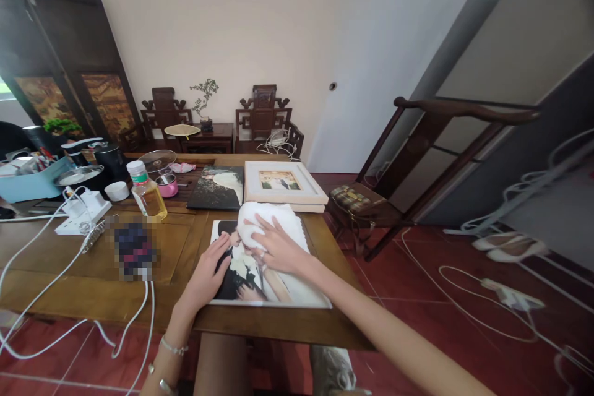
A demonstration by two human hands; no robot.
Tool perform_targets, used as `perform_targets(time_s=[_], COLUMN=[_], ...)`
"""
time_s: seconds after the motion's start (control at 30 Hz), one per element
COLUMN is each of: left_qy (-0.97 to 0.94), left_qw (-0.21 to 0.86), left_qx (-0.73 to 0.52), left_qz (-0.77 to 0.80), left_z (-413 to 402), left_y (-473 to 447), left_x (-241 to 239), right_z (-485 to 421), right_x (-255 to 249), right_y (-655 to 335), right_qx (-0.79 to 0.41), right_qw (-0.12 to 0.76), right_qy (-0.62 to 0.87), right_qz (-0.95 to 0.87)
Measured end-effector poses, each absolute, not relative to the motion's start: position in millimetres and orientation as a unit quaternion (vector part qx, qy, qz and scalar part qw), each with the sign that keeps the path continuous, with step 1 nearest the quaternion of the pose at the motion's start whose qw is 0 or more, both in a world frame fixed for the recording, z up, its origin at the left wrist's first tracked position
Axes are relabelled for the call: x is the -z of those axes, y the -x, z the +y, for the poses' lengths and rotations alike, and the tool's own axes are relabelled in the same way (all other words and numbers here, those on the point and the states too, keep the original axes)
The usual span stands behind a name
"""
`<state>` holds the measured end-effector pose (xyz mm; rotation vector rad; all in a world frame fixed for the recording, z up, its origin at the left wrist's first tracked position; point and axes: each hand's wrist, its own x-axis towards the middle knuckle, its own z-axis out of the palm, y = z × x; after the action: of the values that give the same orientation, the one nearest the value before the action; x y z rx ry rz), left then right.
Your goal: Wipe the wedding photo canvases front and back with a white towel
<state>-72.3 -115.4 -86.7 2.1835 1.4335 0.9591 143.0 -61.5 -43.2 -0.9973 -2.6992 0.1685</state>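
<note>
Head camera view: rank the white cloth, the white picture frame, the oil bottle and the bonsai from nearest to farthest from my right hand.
1. white cloth: directly under the right hand, touching it.
2. white picture frame: lying just behind the cloth.
3. oil bottle: well off to the left.
4. bonsai: farthest back in the room.
</note>
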Motion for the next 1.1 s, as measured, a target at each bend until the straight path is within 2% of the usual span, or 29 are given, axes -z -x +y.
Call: perform_targets(time_s=[0.17,0.37,0.7,0.8,0.97,1.1], left_qy=[-0.77,-0.771,-0.735,-0.7,-0.656,-0.699], left_qw=[0.186,0.186,0.201,0.205,0.204,0.193], left_qx=[-0.334,-0.344,-0.397,-0.452,-0.504,-0.459], left_qz=[0.511,0.504,0.511,0.513,0.524,0.513], left_z=[-114.6,-113.1,-114.8,-115.3,-118.6,-119.3], left_y=[73.4,74.0,69.1,68.2,66.9,65.1], left_x=[89.6,91.9,81.2,74.5,67.6,71.5], right_z=[-95.2,-157.6,-80.6,-88.4,-134.0,-155.3], right_x=[36.2,16.8,43.2,40.7,31.4,22.0], right_y=[-140.7,-160.4,-156.9,-136.5,-126.0,-153.2], right_qx=[-0.069,-0.148,-0.059,-0.076,-0.134,-0.179], right_qw=[0.103,0.065,0.163,0.155,0.125,0.099], right_qy=[0.317,0.262,0.401,0.346,0.148,0.171], right_qz=[-0.94,-0.951,-0.899,-0.922,-0.972,-0.964])
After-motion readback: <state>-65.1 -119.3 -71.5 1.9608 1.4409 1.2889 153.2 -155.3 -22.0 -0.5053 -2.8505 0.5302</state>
